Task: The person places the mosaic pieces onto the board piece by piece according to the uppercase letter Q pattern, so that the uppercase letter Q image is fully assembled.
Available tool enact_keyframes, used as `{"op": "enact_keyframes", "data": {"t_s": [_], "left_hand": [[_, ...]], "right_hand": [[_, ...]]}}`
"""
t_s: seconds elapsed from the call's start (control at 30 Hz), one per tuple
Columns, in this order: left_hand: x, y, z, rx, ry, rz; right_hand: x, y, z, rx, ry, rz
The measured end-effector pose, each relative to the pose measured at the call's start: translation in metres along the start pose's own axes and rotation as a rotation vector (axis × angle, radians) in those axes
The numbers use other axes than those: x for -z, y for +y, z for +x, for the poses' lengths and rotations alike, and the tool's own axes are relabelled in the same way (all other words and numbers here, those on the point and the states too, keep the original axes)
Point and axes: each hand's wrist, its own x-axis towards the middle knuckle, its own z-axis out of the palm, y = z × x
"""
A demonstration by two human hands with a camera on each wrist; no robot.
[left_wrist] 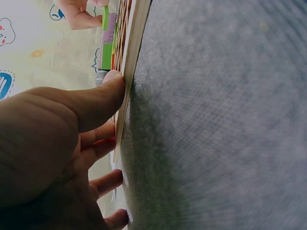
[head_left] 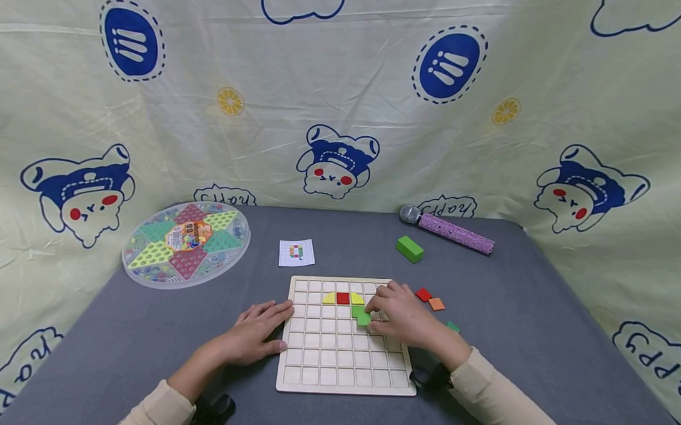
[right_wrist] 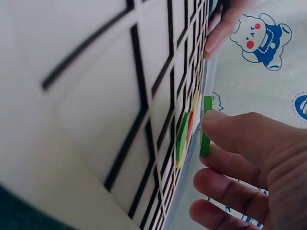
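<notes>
A pale gridded wooden board (head_left: 346, 360) lies on the table. My right hand (head_left: 401, 315) is over its right side and pinches a small green tile (right_wrist: 205, 147) between thumb and forefinger, held just off the grid in the right wrist view. On the board's upper rows are a red tile (head_left: 342, 298), a yellow tile (head_left: 329, 298) to its left and another yellow tile (head_left: 357, 298) to its right. Below the right one lies a green tile (head_left: 356, 310). My left hand (head_left: 254, 334) rests at the board's left edge, thumb and extended fingertips against it.
Right of the board lie a red tile (head_left: 423, 295), an orange tile (head_left: 436, 304) and a green tile (head_left: 453, 326) partly behind the right wrist. Farther back are a pattern card (head_left: 285, 259), a green block (head_left: 410, 249), a purple microphone (head_left: 455, 233) and a round star-patterned game board (head_left: 227, 240).
</notes>
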Motion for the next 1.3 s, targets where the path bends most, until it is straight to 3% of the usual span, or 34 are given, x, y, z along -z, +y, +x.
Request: {"op": "enact_keyframes", "data": {"t_s": [0.4, 1.3], "left_hand": [[0.0006, 0.0013, -0.0002, -0.007, 0.004, 0.002], [0.0001, -0.0014, 0.0004, -0.019, -0.005, 0.008]], "right_hand": [[-0.0054, -0.0028, 0.0023, 0.044, -0.001, -0.008], [-0.0077, -0.0066, 0.0033, 0.021, -0.031, -0.007]]}}
